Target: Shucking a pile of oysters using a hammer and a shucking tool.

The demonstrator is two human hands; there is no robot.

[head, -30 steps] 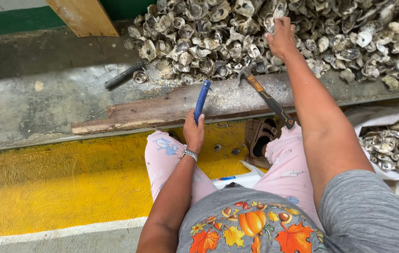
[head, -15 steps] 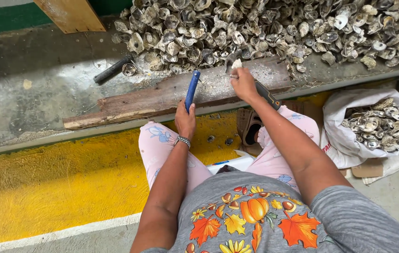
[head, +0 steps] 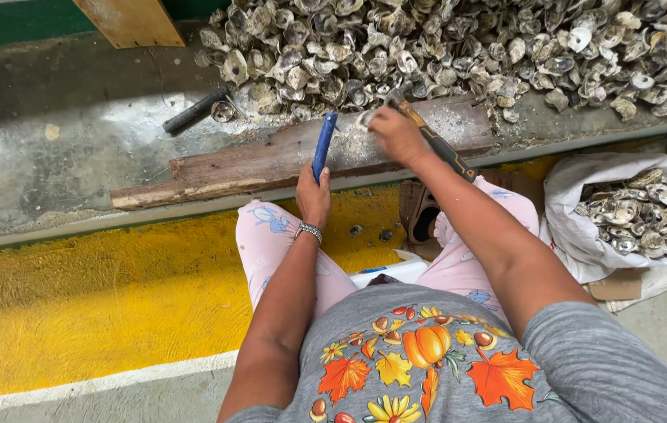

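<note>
The left hand (head: 314, 196) is closed in a firm grip on a blue-handled tool (head: 323, 146), its handle standing upright over the near edge of a worn wooden plank (head: 271, 160); the working end is not visible. The right hand (head: 398, 135) rests on the plank just beside the tool, fingers curled over a small oyster shell (head: 365, 119); the shell is mostly hidden, so whether it is pinched or merely pressed down cannot be told. A wooden-handled hammer (head: 435, 141) lies diagonally on the plank, passing under the right wrist. The plank sits on a concrete desk (head: 75, 149), with a large heap of oyster shells (head: 459, 47) directly behind it and a dark cylindrical handle (head: 192, 113) lying loose to the left. A white sack (head: 584, 235) stands on the floor at the person's right, partly filled with shells. Judged from the layout, work is at an early to middle stage: the sack holds only a modest quantity, while the heap on the desk remains far larger and appears unprocessed. One shell is in hand at the plank.
</note>
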